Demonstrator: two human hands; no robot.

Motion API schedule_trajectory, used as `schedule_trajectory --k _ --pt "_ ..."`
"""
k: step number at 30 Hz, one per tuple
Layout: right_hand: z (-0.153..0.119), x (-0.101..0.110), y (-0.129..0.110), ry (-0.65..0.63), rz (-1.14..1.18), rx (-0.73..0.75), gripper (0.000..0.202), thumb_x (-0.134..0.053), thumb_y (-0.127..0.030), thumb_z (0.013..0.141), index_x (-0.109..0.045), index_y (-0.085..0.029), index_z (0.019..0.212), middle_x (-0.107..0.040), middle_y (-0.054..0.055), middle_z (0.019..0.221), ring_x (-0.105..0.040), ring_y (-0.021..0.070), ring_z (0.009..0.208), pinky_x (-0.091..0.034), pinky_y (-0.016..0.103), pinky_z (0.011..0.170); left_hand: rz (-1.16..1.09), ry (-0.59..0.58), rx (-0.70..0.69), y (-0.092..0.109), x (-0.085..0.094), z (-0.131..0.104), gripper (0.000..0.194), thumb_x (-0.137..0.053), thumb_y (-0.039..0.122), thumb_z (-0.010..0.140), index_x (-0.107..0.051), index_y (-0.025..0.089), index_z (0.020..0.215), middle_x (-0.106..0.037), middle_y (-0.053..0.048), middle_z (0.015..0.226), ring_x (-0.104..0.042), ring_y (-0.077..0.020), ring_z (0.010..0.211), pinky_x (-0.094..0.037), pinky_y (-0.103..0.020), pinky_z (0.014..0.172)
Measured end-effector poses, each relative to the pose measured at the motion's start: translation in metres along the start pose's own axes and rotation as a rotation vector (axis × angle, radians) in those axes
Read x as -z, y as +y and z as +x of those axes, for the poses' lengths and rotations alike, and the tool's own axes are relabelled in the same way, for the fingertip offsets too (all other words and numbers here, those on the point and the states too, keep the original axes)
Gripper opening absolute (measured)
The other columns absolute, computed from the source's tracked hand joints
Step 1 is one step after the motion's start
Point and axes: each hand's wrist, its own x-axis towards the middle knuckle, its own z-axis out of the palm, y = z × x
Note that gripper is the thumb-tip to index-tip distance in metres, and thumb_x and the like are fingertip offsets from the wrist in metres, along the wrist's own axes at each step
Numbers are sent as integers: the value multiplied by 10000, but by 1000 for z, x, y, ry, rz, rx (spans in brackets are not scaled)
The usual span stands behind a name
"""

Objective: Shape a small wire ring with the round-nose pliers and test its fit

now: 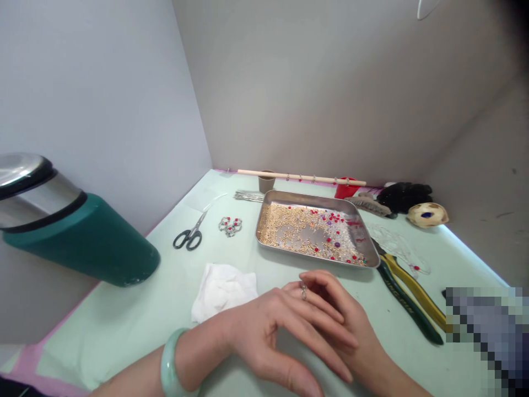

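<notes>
With our left hand (270,325) and right hand (353,309) together, we appear to be adjusting the ring (303,291); reaching the tray (306,200) ahead would require parting them.

Before the tray (308,200) of beads (270,221), the left hand (268,325) lies over the right hand (357,320), with a cloth (221,289) just beyond the left wrist, scissors (193,239) and a beaded piece (230,226) to the tray's left, a flask (82,237) farther left, pliers (407,305) to its right, and a rod (273,175) and cup (266,185) behind.
</notes>
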Motion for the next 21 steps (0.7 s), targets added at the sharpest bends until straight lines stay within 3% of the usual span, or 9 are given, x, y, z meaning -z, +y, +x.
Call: schedule_trajectory --k 3,8,14,18,21 --pt "2 5 -3 -91 78 -1 459 -599 -229 799 -444 -322 1221 -589 47 1132 -600 212 988 -500 361 843 78 4 97 0 -2 -5 283 -594 353 802 -696 289 1059 -623 -27 1192 -522 -277 1149 -287 -381 1064" --pt "6 9 -7 -111 -21 177 314 -572 -221 832 -553 -342 1121 -599 21 1067 -600 205 970 -511 336 813 101 -96 182 -4 1 -11 315 -565 433 797 -693 309 1057 -626 9 1183 -497 -284 1173 -304 -361 1047" --pt "2 9 0 -89 -163 176 279 -563 -254 833 -551 -290 1110 -600 30 926 -604 196 843 -503 319 725 73 -95 169 -2 3 -11 432 -478 587 795 -702 311 1041 -626 6 1183 -507 -287 1159 -315 -353 1031" --pt "0 11 -1 -12 -197 215 230 -550 -291 834 -582 -268 1061 -505 47 972 -580 186 836 -504 302 694 -69 -59 124 -5 3 -12 516 -463 669 757 -712 305 1025 -598 -6 1224 -451 -295 1220 -305 -353 1033" --pt "1 11 -3 -21 -203 197 158 -542 -253 848 -592 -273 997 -503 43 1026 -573 180 876 -504 292 720 -332 68 57 -9 0 -9 549 -473 690 738 -697 302 1057 -510 -23 1324 -386 -317 1272 -284 -404 1046"
